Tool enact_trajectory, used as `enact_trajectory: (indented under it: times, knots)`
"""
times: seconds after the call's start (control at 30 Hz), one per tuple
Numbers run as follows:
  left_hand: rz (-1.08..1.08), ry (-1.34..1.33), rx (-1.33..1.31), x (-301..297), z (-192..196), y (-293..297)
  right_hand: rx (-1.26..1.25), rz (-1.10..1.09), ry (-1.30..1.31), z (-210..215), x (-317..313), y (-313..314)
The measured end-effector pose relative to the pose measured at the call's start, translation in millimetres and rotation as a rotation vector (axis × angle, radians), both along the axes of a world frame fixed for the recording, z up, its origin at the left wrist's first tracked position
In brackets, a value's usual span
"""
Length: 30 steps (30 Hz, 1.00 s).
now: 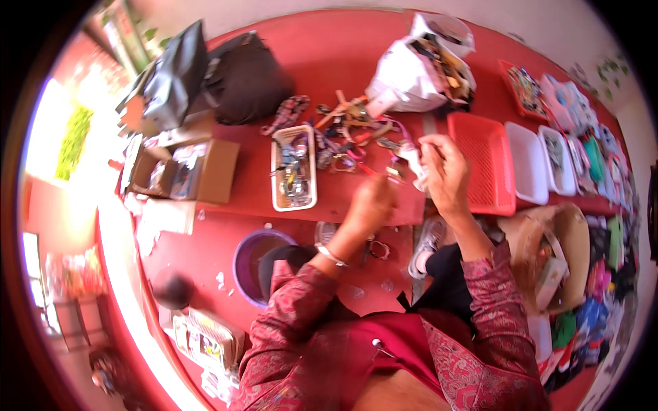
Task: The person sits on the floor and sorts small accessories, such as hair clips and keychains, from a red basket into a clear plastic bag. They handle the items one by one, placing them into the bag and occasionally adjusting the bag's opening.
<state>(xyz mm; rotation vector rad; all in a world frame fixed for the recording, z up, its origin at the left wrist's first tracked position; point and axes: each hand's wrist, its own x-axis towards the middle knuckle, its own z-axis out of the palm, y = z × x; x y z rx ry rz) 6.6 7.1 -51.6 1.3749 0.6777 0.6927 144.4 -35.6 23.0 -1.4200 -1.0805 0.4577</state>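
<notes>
My right hand (pixel 445 177) is raised at the bench's front edge, its fingers pinched together beside a crumpled white piece (pixel 413 164), paper or thin plastic, which it appears to hold. Left of it, my left hand (pixel 372 204) is curled closed and blurred; whatever it grips is hidden. Just beyond the hands lies a mixed pile of small accessories (pixel 360 130), with straps and bands among them. A white basket (pixel 275 188) of metallic and clear small items stands to the left of the pile.
Red trays (pixel 504 164) and a white tray (pixel 524 171) line the right side. At the back are a stuffed white bag (pixel 404 75) and dark bags (pixel 247 79). A cardboard box (pixel 219 171) sits left. A purple bucket (pixel 240 264) and large carton (pixel 579 267) flank my legs.
</notes>
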Motion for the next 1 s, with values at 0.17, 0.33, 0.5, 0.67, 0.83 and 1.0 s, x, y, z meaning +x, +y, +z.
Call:
enact_trajectory:
  times: [0.17,0.33,0.5,0.67,0.83,1.0]
  knots:
    - [-0.216,0.06,0.193,7.4,18.4,-12.5,-0.144,0.169,-0.188,-14.3,-2.3,9.9]
    - [-0.343,-0.207,-0.189,-14.7,58.4,-11.0,-0.29,0.064,0.038,-33.1,52.9,21.1]
    - [0.07,-0.416,-0.27,-8.5,35.6,3.8,-0.382,0.214,0.286,-15.9,13.4,13.4]
    - [0.095,-0.572,-0.486,-4.6,10.0,8.6,-0.432,0.534,0.025,-32.2,-24.0,16.4]
    - [0.025,-0.533,-0.431,-6.9,30.2,7.7,-0.368,0.484,-0.104,-27.9,-13.6,15.9]
    - [0.074,-0.535,-0.521,-19.1,43.6,13.3,-0.394,0.443,-0.25,-18.4,-15.3,18.2]
